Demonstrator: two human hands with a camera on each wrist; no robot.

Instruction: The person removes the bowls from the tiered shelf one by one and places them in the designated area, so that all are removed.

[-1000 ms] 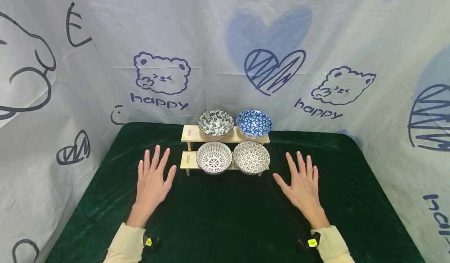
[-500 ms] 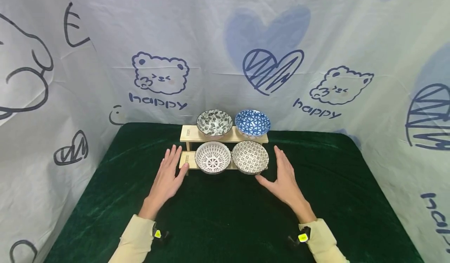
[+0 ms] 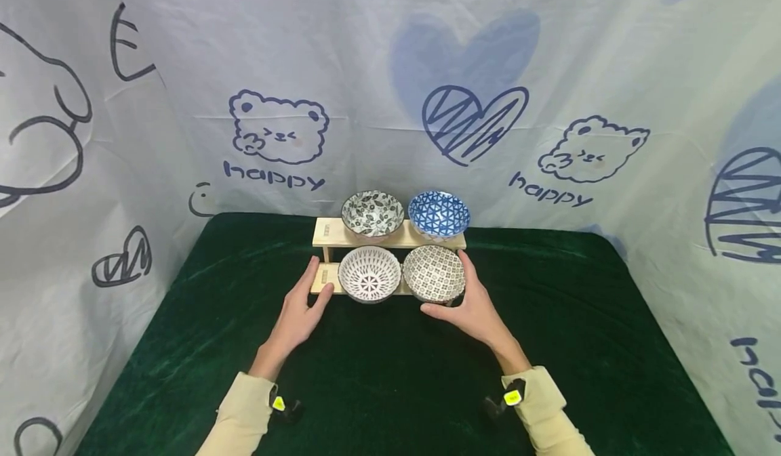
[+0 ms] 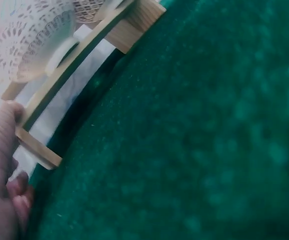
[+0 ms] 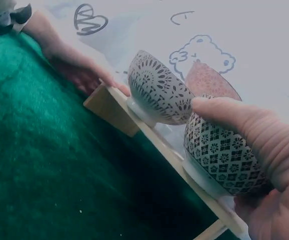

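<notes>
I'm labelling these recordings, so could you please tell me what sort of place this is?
Probably a makeshift tabletop filming set: printed white drapes, a green cloth, and patterned bowls on a wooden stand.

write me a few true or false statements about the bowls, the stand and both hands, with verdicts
1. The blue-and-white bowl sits on the upper tier of the wooden stand. True.
2. The left hand grips the blue-and-white bowl. False: it is at the left end of the wooden stand's lower tier.
3. The right hand has its thumb and fingers around the lattice-patterned bowl. True.
4. The wooden stand bears three bowls. False: it bears four, two on each tier.
5. In the head view, the floral-patterned bowl is left of the blue-and-white bowl. True.
6. The cloth under the wooden stand is red. False: it is dark green.
</notes>
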